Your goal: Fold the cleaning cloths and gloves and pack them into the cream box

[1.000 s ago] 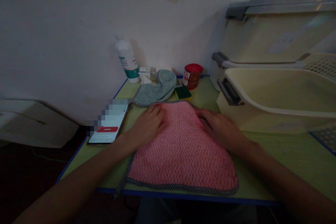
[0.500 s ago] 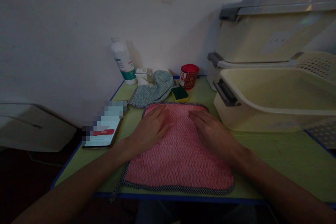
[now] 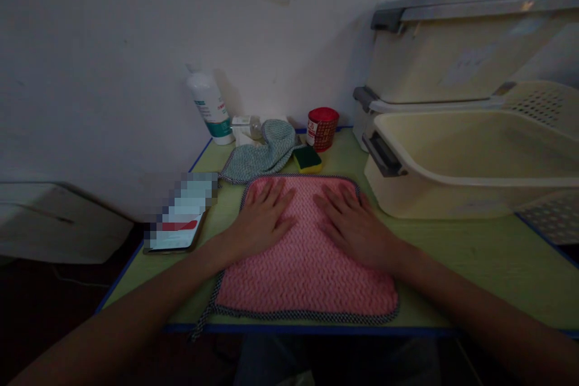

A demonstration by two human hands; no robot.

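A pink cleaning cloth (image 3: 303, 265) with a black-and-white checked border lies spread flat near the table's front edge, a hanging loop at its near left corner. My left hand (image 3: 262, 217) rests open on its upper left part, fingers spread and pointing away from me. On the upper right part lies my right hand (image 3: 357, 226), also flat with the fingers apart. Neither hand grips anything. Just behind the cloth are a crumpled grey-blue cloth (image 3: 262, 157) and a green-and-yellow sponge (image 3: 308, 160).
Left of the pink cloth lies a phone (image 3: 181, 217) with a lit screen. Against the wall stand a white bottle (image 3: 210, 108), a small clear jar (image 3: 246, 126) and a red container (image 3: 322, 128). A cream bin (image 3: 434, 196) and stacked lidded boxes (image 3: 443, 60) occupy the right side.
The fingers of both hands have spread apart and flattened onto the pink cloth. The cloth still lies flat in about the same place; the view has shifted slightly.
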